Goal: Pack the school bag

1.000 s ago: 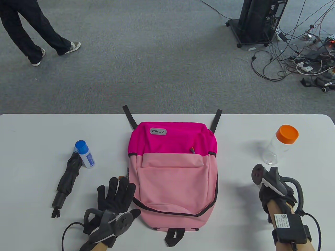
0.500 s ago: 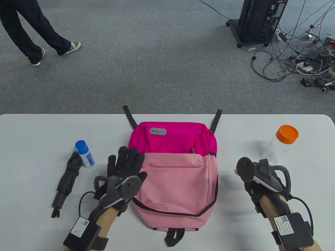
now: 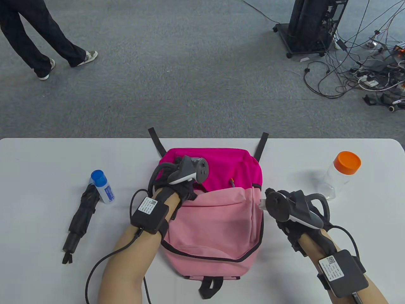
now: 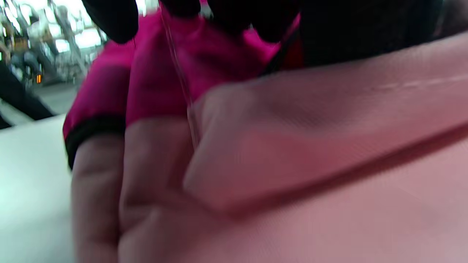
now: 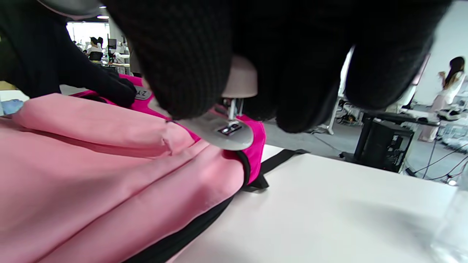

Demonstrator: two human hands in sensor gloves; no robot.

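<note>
Backpack point(image 3: 212, 218) lies flat in the middle of the white counter point(image 3: 38, 164). Its top part is bright pink and its bottom part is soft pink, with black trim and black straps. The left hand point(image 3: 177, 183) rests on the bright pink part at about 10 o'clock, but its fingers are hidden, so I cannot tell how they lie. The right hand point(image 3: 284, 212) is at the bag's 3 o'clock edge and pinches a grey zipper tag point(image 5: 219, 131).
</note>
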